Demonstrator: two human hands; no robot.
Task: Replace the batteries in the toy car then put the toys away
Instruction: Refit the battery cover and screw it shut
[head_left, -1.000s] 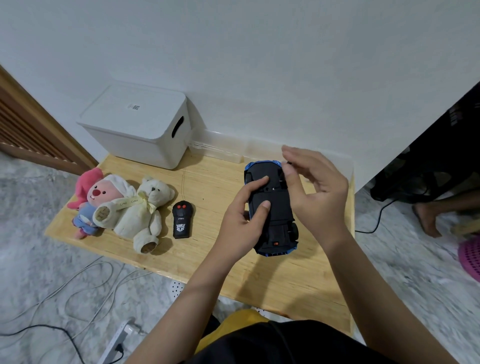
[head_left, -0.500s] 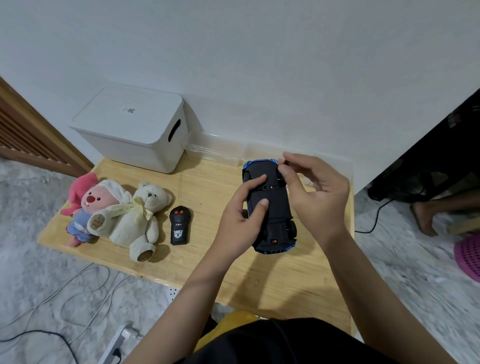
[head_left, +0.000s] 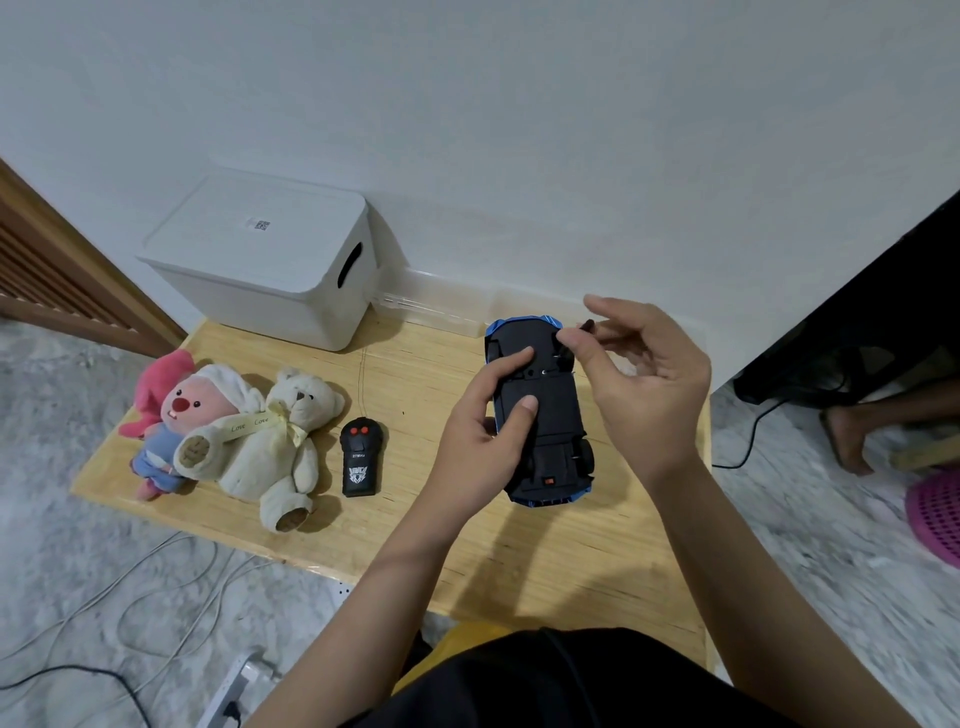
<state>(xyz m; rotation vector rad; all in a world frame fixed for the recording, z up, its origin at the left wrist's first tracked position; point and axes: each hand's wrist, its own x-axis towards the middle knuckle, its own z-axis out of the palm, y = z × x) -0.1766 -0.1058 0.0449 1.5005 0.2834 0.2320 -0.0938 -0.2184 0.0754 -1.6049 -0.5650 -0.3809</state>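
Observation:
The toy car, blue with a black underside, is upside down above the wooden table. My left hand grips its left side, with thumb and forefinger lying on the underside. My right hand is at the car's front right corner, fingers spread, thumb tip against the underside by the front wheel. A small dark bit shows between thumb and forefinger; I cannot tell what it is. The black remote lies to the left. A cream teddy bear and a pink plush lie beside it.
A closed white storage box stands at the table's back left, a clear plastic container along the wall behind the car. Cables and a power strip lie on the floor at left. Another person's foot and a pink basket are at right.
My right hand's fingers have lifted and spread from their pinch at the car's front corner. The left hand keeps its hold on the car. The view has shifted slightly.

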